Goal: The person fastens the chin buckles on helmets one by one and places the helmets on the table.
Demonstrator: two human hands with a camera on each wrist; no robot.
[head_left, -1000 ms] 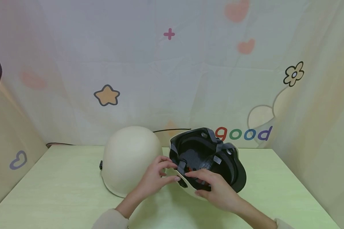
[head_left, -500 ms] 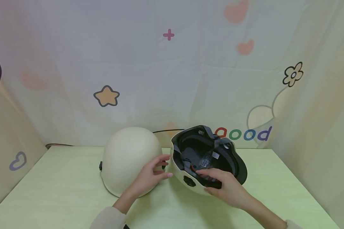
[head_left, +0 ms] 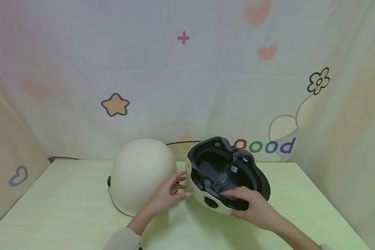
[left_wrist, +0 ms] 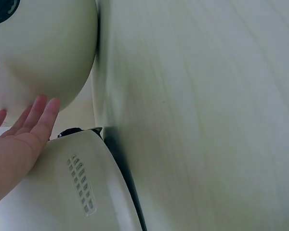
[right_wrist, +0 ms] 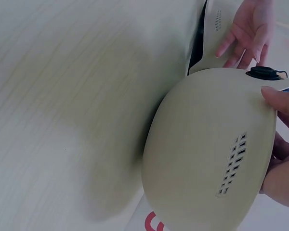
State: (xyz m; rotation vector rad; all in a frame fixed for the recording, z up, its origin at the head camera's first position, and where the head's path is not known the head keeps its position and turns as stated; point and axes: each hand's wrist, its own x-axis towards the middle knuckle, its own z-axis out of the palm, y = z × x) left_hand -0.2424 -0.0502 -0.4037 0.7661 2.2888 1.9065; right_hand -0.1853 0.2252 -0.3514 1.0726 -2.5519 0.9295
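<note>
A cream helmet (head_left: 192, 182) lies upturned on the table, its black lining and grey straps facing up. My right hand (head_left: 257, 210) grips its near rim, the fingers inside the shell and the thumb on the outside, as the right wrist view also shows on the shell (right_wrist: 197, 139). A black round piece (head_left: 211, 202) sits on the near side. Between the two helmets is my left hand (head_left: 165, 196), its fingers loosely spread with nothing in them; in the left wrist view its fingertips overlap the upturned shell (left_wrist: 53, 53). A second cream helmet (head_left: 140, 170) stands dome up on the left.
The pale green table (head_left: 65, 208) backs onto a printed curtain (head_left: 162, 86) with hearts, a star and coloured letters. Thin dark cable (head_left: 187, 141) runs along the table's back edge. Vent slots (left_wrist: 80, 185) mark the left helmet's shell.
My left hand has come off the upturned helmet's rim and drawn back to the left. The helmet has tipped and shifted slightly, and my right hand has moved a little right with it.
</note>
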